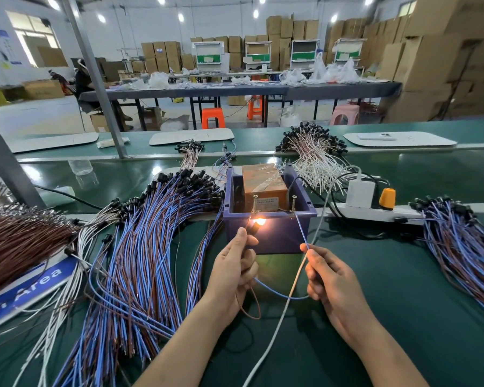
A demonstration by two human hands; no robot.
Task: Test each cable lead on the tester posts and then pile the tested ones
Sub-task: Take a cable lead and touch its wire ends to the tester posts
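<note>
The test is in mid-contact. The left hand (232, 269) pinches the brown wire (256, 305) of the cable lead (277, 295) between thumb and forefinger, its other fingers curled in, and holds the wire's tip up against the left post (255, 203). The right hand (333, 286) pinches the blue wire (302, 233) the same way and angles it to the right post (293, 203). Both posts are screws standing on the front rim of the purple tester box (277, 241), and the rest of the lead loops down between the hands over the bench (389, 303). A small lamp (259, 221) glows just above the left fingertips, apparently the lead's own head, which suggests a pass

To do this step well, both bare tips should rest steadily on the metal of the screws, not on the box rim, long enough to read a steady glow and not a flicker. The fingers are best kept back on the insulation, since the posts look live. The white cable (288, 297) crossing under the right hand could snag the loop when the lead is lifted away

Heaps of blue-and-brown leads lie left (151, 247) and right (464, 247); which one takes tested leads cannot be told
</note>
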